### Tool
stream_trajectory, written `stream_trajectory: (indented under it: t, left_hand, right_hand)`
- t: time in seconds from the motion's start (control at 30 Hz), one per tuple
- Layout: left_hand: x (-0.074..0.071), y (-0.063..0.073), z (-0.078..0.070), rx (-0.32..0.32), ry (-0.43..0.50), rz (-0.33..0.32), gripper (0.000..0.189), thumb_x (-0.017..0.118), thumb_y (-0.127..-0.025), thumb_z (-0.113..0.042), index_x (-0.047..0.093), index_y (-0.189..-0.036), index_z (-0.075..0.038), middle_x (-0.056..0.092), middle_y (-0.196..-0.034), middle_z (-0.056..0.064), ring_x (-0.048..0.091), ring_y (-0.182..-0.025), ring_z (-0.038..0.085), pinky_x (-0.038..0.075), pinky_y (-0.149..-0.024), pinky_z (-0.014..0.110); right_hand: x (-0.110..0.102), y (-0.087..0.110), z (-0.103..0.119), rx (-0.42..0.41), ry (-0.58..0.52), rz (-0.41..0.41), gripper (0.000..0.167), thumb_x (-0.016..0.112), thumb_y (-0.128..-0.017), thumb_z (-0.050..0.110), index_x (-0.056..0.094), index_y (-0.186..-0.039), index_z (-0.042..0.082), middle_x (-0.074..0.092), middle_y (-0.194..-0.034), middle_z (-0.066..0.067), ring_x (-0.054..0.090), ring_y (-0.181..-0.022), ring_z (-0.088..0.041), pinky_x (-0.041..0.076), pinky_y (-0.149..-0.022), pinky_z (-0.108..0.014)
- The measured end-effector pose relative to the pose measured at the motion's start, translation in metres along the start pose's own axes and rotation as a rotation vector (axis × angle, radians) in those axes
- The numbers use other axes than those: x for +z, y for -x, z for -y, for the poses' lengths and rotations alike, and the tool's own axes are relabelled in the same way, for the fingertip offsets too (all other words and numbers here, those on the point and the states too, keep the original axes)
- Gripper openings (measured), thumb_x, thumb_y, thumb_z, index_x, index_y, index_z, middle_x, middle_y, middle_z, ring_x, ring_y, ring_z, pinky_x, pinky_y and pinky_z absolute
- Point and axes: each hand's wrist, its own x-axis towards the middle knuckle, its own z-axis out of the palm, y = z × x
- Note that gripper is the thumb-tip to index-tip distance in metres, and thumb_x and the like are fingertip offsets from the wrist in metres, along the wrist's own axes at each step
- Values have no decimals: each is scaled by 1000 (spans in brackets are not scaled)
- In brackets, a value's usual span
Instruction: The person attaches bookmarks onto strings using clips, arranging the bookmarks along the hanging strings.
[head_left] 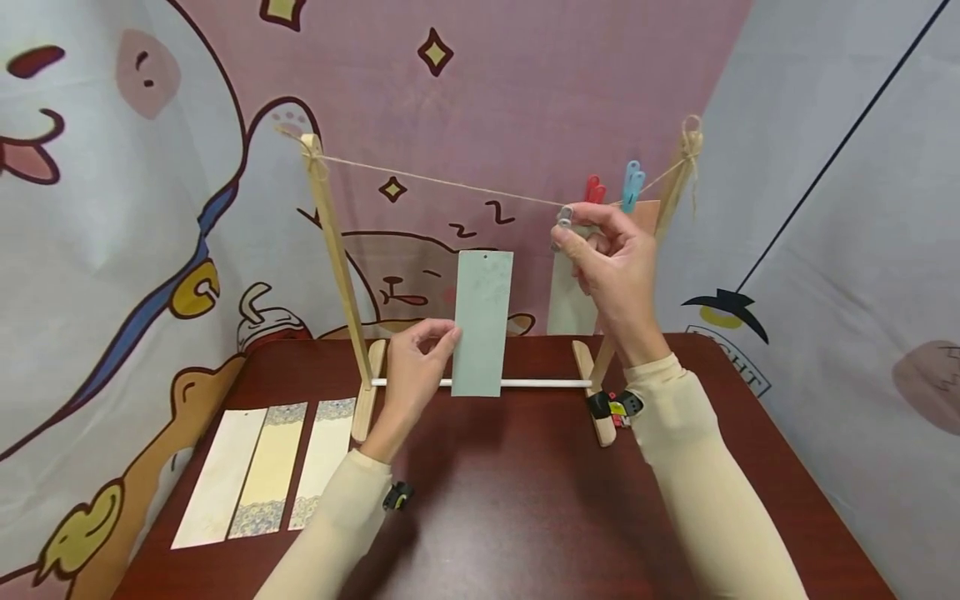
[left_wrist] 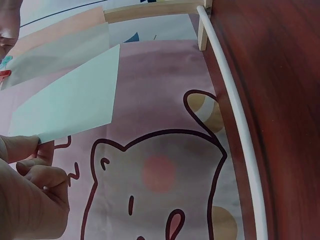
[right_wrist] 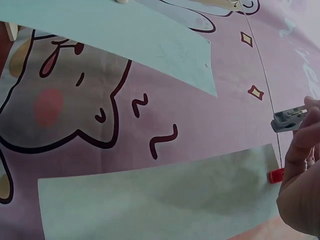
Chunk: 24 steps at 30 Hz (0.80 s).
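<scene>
My left hand (head_left: pixel 416 362) pinches the left edge of a pale green paper strip (head_left: pixel 483 325), which stands upright with a small punched hole near its top. Up at the string (head_left: pixel 450 185), my right hand (head_left: pixel 618 262) pinches a grey clothespin (right_wrist: pixel 290 119) between thumb and fingertips. The string runs between two wooden posts and sags toward the right. Behind the right hand, a red clothespin (head_left: pixel 595 190) holds another pale green strip (head_left: pixel 572 292) on the string. A blue clothespin (head_left: pixel 633 185) grips an orange strip (head_left: pixel 647 215) beside the right post.
Three paper strips lie at the table's left: a plain cream one (head_left: pixel 221 475), a yellow one with patterned ends (head_left: pixel 270 467) and a similar white one (head_left: pixel 324 458). The wooden stand's left post (head_left: pixel 337 258) and right post (head_left: pixel 675 187) join by a white rod (head_left: pixel 543 383) low down.
</scene>
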Motion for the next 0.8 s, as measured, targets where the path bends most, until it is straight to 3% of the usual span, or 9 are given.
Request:
stream_trajectory:
  t: [0.23, 0.5, 0.8]
  left_hand:
    - [3, -9, 0, 25, 18, -4, 9, 81, -100, -10, 84, -102, -2, 79, -94, 12, 66, -82, 25, 47, -68, 23]
    - [11, -21, -1, 64, 38, 4, 9, 81, -100, -11, 84, -103, -3, 79, -94, 9, 65, -84, 28, 49, -72, 29]
    - [19, -31, -4, 86, 37, 7, 11, 82, -100, -12, 84, -106, -4, 79, -93, 5, 69, -82, 23, 52, -70, 25]
  right_hand:
    - [8, -8, 2, 1, -32, 6, 26, 84, -96, 4, 79, -122, 3, 76, -102, -13, 41, -45, -9, 32, -42, -21]
    - [15, -19, 4, -61, -36, -63, 22, 82, -96, -2, 81, -117, 6, 72, -97, -6, 35, -50, -7, 26, -45, -19]
    - [23, -27, 13, -10, 0, -112, 18, 84, -97, 4, 81, -114, 9, 71, -99, -8, 36, -52, -13, 28, -46, -20]
